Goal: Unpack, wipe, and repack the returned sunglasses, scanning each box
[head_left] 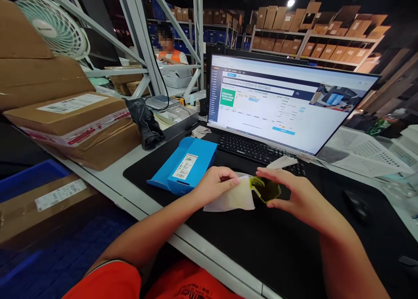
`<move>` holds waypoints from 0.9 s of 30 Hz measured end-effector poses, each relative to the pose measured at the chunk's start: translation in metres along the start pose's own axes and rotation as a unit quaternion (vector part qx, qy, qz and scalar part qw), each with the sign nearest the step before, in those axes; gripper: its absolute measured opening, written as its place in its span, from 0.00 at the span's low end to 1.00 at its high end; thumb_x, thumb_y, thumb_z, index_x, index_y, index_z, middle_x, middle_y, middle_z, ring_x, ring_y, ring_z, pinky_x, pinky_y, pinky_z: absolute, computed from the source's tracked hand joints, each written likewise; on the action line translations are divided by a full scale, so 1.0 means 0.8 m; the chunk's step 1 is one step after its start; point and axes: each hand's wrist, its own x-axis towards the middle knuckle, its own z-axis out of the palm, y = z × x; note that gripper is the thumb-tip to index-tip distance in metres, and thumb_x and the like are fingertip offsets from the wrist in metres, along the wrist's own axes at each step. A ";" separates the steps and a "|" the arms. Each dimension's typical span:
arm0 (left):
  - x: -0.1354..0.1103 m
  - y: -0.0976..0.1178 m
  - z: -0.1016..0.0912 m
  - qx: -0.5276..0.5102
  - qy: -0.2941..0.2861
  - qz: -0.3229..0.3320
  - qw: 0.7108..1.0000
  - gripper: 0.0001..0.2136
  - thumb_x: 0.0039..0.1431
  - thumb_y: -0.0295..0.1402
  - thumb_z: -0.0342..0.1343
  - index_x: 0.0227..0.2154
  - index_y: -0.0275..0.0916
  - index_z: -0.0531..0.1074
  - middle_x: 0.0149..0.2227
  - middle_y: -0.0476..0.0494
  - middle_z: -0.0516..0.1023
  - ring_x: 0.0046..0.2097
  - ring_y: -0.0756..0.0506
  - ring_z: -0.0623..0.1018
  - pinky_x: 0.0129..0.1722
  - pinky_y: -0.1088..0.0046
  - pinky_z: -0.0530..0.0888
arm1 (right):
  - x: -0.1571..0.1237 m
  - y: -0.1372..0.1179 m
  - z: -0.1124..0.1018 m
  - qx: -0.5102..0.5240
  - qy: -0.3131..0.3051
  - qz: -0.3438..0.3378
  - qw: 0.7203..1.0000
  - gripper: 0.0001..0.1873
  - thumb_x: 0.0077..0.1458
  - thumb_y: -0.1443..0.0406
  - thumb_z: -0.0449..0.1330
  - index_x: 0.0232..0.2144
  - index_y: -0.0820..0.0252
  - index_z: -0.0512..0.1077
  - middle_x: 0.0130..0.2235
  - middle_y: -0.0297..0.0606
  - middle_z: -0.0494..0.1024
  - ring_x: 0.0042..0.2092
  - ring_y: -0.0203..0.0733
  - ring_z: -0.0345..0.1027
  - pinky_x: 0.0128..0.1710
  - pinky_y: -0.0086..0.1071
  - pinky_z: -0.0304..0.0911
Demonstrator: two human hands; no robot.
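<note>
In the head view my left hand (217,186) pinches a soft white pouch (235,195) between thumb and fingers. Yellow-tinted safety glasses (268,190) stick partly out of the pouch's right end; the rest of them is hidden inside. My right hand (295,192) is curled around the outer end of the glasses, thumb below and fingers above. Just beyond my left hand lies a blue cardboard box (183,166) with a white label, its flap folded out at the left.
A keyboard (244,149) and a monitor (287,103) stand behind the hands, with a mouse (356,205) at right. Brown cartons (72,129) and a crumpled black bag (145,120) sit on the left. White baskets (369,153) are at right. Another person (171,51) works beyond the frame.
</note>
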 end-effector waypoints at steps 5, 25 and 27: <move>0.000 0.022 0.000 -0.025 -0.006 0.020 0.999 0.12 0.57 0.40 0.63 0.28 0.36 0.81 0.34 0.41 0.82 0.36 0.45 0.79 0.35 0.73 0.72 | -0.010 -0.015 -0.006 0.020 0.023 0.025 0.999 0.44 0.45 0.72 0.73 0.63 0.47 0.67 0.58 0.37 0.78 0.55 0.51 0.76 0.59 0.46 0.70; -0.001 0.033 0.017 -0.129 -0.070 -0.032 0.989 0.11 0.52 0.42 0.69 0.28 0.38 0.84 0.34 0.41 0.84 0.33 0.48 0.79 0.31 0.76 0.72 | -0.031 -0.025 -0.020 0.057 0.026 0.023 0.998 0.40 0.44 0.66 0.76 0.60 0.50 0.72 0.58 0.35 0.79 0.56 0.50 0.76 0.59 0.40 0.71; -0.001 0.032 0.020 -0.141 -0.077 -0.038 0.986 0.12 0.51 0.44 0.70 0.28 0.38 0.84 0.34 0.41 0.84 0.33 0.48 0.78 0.32 0.76 0.72 | -0.032 -0.027 -0.022 0.071 0.030 0.033 0.997 0.41 0.43 0.65 0.76 0.60 0.50 0.72 0.57 0.35 0.79 0.55 0.50 0.76 0.57 0.39 0.73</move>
